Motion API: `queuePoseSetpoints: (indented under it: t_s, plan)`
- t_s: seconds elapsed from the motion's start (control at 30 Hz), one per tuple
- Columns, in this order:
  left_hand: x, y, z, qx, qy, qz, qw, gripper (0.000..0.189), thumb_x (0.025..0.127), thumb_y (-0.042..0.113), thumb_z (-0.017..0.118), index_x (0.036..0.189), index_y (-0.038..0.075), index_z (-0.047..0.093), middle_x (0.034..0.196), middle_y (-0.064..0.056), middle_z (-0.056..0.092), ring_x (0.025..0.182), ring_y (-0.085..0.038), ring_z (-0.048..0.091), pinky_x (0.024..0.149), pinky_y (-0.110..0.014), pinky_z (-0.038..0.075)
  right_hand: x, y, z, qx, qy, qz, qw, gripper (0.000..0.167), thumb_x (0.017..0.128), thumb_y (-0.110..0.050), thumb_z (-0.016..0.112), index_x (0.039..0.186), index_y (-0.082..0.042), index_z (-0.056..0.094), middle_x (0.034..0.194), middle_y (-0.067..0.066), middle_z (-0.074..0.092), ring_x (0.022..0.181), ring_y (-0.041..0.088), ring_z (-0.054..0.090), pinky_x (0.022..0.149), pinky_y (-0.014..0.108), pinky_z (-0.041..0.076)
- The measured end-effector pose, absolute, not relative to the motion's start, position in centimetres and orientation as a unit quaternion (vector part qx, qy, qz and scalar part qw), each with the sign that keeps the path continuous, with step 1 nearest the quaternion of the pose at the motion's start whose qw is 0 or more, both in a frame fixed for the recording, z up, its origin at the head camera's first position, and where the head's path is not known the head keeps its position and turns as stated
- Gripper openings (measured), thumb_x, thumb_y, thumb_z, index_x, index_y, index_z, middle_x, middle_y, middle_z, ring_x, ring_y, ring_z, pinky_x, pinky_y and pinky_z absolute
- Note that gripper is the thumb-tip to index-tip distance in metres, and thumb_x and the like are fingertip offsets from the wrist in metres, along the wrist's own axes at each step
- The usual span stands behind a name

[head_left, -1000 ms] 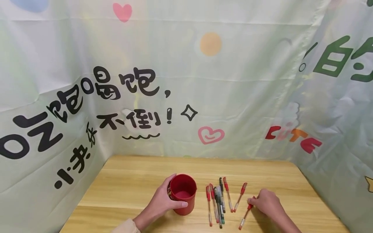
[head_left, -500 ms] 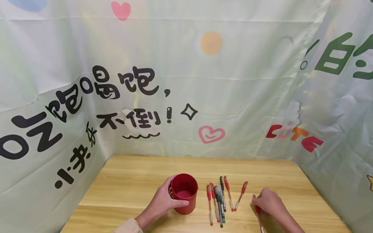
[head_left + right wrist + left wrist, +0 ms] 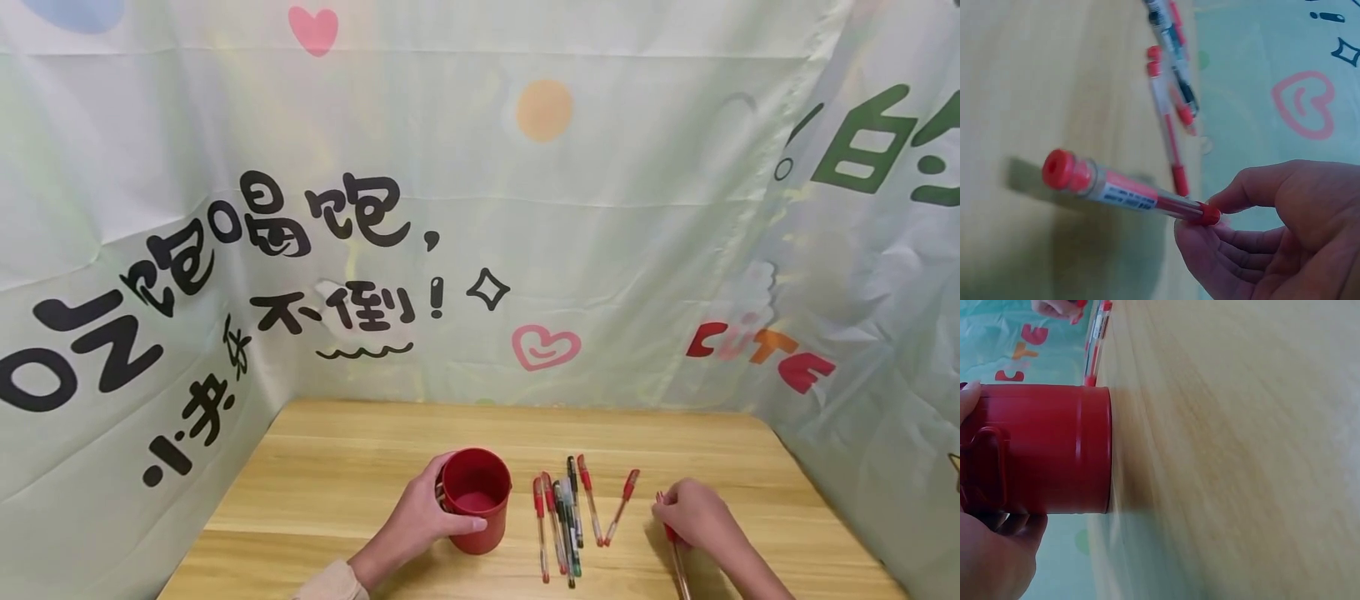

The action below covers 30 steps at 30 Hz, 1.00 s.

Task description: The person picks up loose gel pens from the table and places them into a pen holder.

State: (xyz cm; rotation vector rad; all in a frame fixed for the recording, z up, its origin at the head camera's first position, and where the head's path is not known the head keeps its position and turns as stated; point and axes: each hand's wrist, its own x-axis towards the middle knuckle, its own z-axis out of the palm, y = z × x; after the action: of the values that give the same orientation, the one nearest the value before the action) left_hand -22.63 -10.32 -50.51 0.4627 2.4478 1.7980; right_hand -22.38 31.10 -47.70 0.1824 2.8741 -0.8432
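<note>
Gel pen (image 3: 1127, 192) pinched by one end in right hand (image 3: 697, 517) over counter (image 3: 345, 442), long axis toward near edge, well right of red mug (image 3: 476, 492) gripped in left hand (image 3: 427, 510); loose pens (image 3: 564, 518) between.

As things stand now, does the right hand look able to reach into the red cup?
Probably yes: the pens between lie flat on the table, and the left hand grips the red cup by its side, leaving the top open. The right hand, though, pinches a red pen.
</note>
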Motion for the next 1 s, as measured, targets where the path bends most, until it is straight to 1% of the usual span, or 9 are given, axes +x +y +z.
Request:
queuePoseSetpoints:
  t_s: [0.1,0.2,0.33,0.43,0.57,0.63,0.77,0.87,1.0]
  plan:
    - [-22.7,-10.4,-50.5,0.152,0.796,0.584,0.037,0.089,0.073,0.035,0.095,0.148,0.020,0.049,0.141,-0.003,0.063,0.130,-0.029,0.059,0.099,-0.040,0.059,-22.6,30.8,-46.7,0.056,0.949,-0.303,0.066,0.024,0.096,-0.013,0.066,0.073,-0.004,0.068,0.054,0.004,0.060,0.047,0.013,0.056,0.049,0.029,0.052]
    - [-22.8,-10.5,-50.5,0.155,0.798,0.581,0.038,0.090,0.073,0.037,0.095,0.148,0.022,0.049,0.140,-0.001,0.063,0.130,-0.028,0.059,0.100,-0.042,0.059,-22.9,30.2,-45.6,0.040,0.945,-0.321,0.054,0.016,0.097,-0.010,0.063,0.090,0.001,0.073,0.066,0.005,0.067,0.051,0.015,0.062,0.051,0.030,0.058]
    - [-22.9,-10.7,-50.6,0.161,0.800,0.578,0.036,0.090,0.072,0.036,0.095,0.148,0.022,0.049,0.140,-0.002,0.064,0.129,-0.029,0.060,0.101,-0.041,0.058,-23.2,29.2,-44.4,0.019,0.939,-0.341,0.042,0.019,0.099,-0.010,0.062,0.107,0.004,0.073,0.075,0.006,0.069,0.057,0.015,0.066,0.054,0.030,0.061]
    - [-23.1,-10.7,-50.6,0.165,0.797,0.579,0.037,0.090,0.073,0.035,0.095,0.148,0.021,0.049,0.140,-0.004,0.064,0.129,-0.030,0.060,0.101,-0.041,0.058,-23.5,28.5,-43.6,0.008,0.934,-0.355,0.034,0.021,0.101,-0.011,0.062,0.110,0.004,0.072,0.077,0.007,0.069,0.062,0.015,0.067,0.057,0.031,0.062]
    - [-23.2,-10.6,-50.8,0.168,0.794,0.583,0.036,0.091,0.073,0.036,0.095,0.149,0.020,0.048,0.141,-0.005,0.064,0.129,-0.031,0.060,0.101,-0.043,0.058,-23.6,27.6,-42.6,-0.012,0.930,-0.366,0.027,0.022,0.103,-0.012,0.061,0.114,0.005,0.069,0.086,0.011,0.071,0.070,0.017,0.069,0.061,0.033,0.064]
    - [-23.2,-10.5,-50.9,0.167,0.794,0.583,0.035,0.092,0.072,0.036,0.095,0.149,0.019,0.048,0.140,-0.006,0.064,0.129,-0.031,0.060,0.101,-0.043,0.058,-23.6,27.0,-42.1,-0.021,0.929,-0.368,0.022,0.021,0.104,-0.013,0.060,0.115,0.004,0.068,0.090,0.011,0.071,0.073,0.017,0.070,0.062,0.032,0.063]
    - [-23.3,-10.6,-50.9,0.168,0.793,0.584,0.035,0.093,0.072,0.035,0.096,0.149,0.018,0.048,0.140,-0.007,0.064,0.129,-0.033,0.060,0.101,-0.042,0.058,-23.6,25.9,-41.2,-0.041,0.930,-0.366,0.006,0.019,0.105,-0.013,0.059,0.113,0.002,0.067,0.088,0.008,0.069,0.071,0.016,0.070,0.061,0.029,0.062]
    - [-23.4,-10.6,-50.9,0.172,0.793,0.584,0.035,0.093,0.072,0.035,0.096,0.149,0.018,0.048,0.140,-0.007,0.064,0.129,-0.033,0.061,0.101,-0.042,0.059,-23.6,25.2,-40.6,-0.053,0.926,-0.373,-0.007,0.021,0.105,-0.013,0.059,0.117,0.003,0.066,0.089,0.008,0.069,0.072,0.015,0.071,0.062,0.029,0.062]
    - [-23.5,-10.6,-50.9,0.174,0.794,0.581,0.035,0.093,0.071,0.036,0.096,0.149,0.018,0.048,0.140,-0.006,0.064,0.128,-0.032,0.061,0.101,-0.043,0.059,-23.4,24.3,-39.9,-0.065,0.920,-0.386,-0.024,0.029,0.106,-0.013,0.059,0.127,0.006,0.064,0.098,0.012,0.072,0.076,0.017,0.074,0.066,0.030,0.063]
